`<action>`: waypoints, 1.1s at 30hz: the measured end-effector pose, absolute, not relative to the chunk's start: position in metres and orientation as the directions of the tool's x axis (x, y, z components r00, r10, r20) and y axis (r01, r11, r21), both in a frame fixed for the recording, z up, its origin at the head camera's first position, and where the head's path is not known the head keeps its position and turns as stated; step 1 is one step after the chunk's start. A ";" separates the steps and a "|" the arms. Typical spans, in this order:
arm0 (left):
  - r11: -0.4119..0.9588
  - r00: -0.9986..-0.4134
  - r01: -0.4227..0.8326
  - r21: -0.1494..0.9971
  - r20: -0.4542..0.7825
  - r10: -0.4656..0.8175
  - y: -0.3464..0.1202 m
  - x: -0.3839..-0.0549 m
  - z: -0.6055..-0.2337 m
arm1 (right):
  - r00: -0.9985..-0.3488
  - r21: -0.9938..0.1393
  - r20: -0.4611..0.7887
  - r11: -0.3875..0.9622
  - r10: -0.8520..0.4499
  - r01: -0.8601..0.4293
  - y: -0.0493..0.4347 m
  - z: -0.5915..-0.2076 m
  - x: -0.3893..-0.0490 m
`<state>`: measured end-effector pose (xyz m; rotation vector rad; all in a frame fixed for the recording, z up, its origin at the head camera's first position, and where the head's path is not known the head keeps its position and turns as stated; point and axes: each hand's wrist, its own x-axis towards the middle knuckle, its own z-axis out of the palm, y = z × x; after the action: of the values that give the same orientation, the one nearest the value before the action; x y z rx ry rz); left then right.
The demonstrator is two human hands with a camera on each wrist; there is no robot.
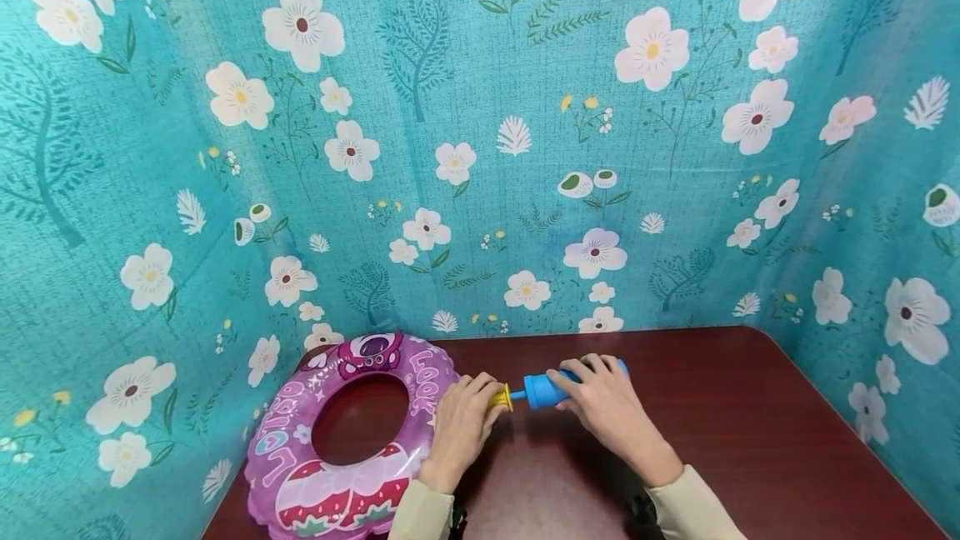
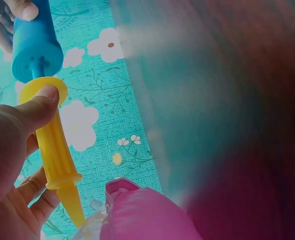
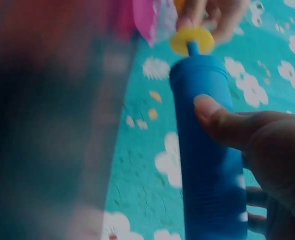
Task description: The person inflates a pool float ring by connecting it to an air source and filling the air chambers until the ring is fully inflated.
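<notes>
A hand air pump is held sideways over the table between both hands. My left hand [image 1: 463, 419] grips its yellow nozzle end [image 2: 56, 150], thumb on the round yellow flange, the tapered tip pointing toward the swim ring. Around the blue pump barrel [image 3: 205, 150] my right hand [image 1: 600, 402] is wrapped, thumb along its side. A short length of blue rod shows between flange and barrel. Left of the hands lies a purple inflated swim ring [image 1: 281, 432] with strawberry prints and lettering; the left hand overlaps its right edge in the head view.
The dark red-brown table [image 1: 705, 407] extends to the right of the hands. A teal curtain [image 1: 480, 223] with white flowers hangs along the table's back and sides.
</notes>
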<state>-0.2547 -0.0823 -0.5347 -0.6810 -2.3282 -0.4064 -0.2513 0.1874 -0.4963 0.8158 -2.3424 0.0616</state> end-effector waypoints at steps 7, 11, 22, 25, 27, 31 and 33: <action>0.819 -0.683 0.552 0.157 0.649 0.336 -0.081 -0.252 -0.532 | -0.565 0.162 0.630 0.802 -0.532 -0.575 0.167 -0.505 -0.249; 0.815 -0.707 0.546 0.192 0.627 0.326 -0.082 -0.252 -0.530 | -0.568 0.159 0.631 0.804 -0.529 -0.573 0.167 -0.504 -0.249; 0.813 -0.697 0.546 0.201 0.647 0.308 -0.090 -0.254 -0.534 | -0.669 0.005 0.579 0.822 -0.467 -0.569 0.225 -0.476 -0.252; 0.802 -0.690 0.560 0.207 0.653 0.313 -0.091 -0.256 -0.534 | -0.681 -0.017 0.580 0.829 -0.447 -0.558 0.244 -0.466 -0.252; 0.797 -0.683 0.567 0.210 0.660 0.312 -0.092 -0.258 -0.533 | -0.679 -0.016 0.590 0.835 -0.437 -0.550 0.253 -0.460 -0.252; 0.791 -0.661 0.575 0.208 0.689 0.299 -0.095 -0.260 -0.534 | -0.655 0.002 0.621 0.836 -0.431 -0.549 0.259 -0.455 -0.250; 0.793 -0.657 0.573 0.205 0.694 0.295 -0.096 -0.261 -0.536 | -0.640 0.017 0.630 0.831 -0.440 -0.556 0.255 -0.455 -0.249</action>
<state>-0.2606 -0.0963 -0.5359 -0.6392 -2.3123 -0.5437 -0.2491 0.2548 -0.4555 0.7257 -2.3657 0.2352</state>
